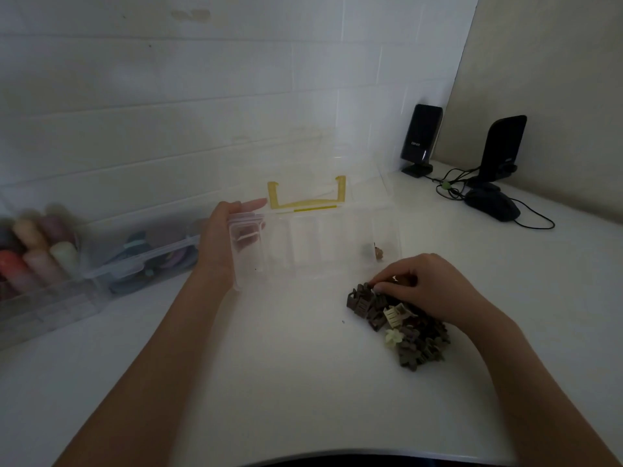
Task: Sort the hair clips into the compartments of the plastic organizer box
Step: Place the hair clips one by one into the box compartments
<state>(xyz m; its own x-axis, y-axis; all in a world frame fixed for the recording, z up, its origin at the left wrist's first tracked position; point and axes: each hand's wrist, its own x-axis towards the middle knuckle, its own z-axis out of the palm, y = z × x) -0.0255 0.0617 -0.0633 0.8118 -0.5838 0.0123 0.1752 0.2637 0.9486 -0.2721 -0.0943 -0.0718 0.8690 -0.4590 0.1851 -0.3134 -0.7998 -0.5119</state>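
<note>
Your right hand [428, 288] has its grip curled down into the pile of hair clips [397, 325] on the bench [269, 365], just in front of the organizer box [317, 244]. Your left hand [222, 241] grips the box's left end wall.

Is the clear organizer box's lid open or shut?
Open. The lid with its yellow handle stands tilted back behind the organizer box, leaving the compartments exposed from above.
</note>
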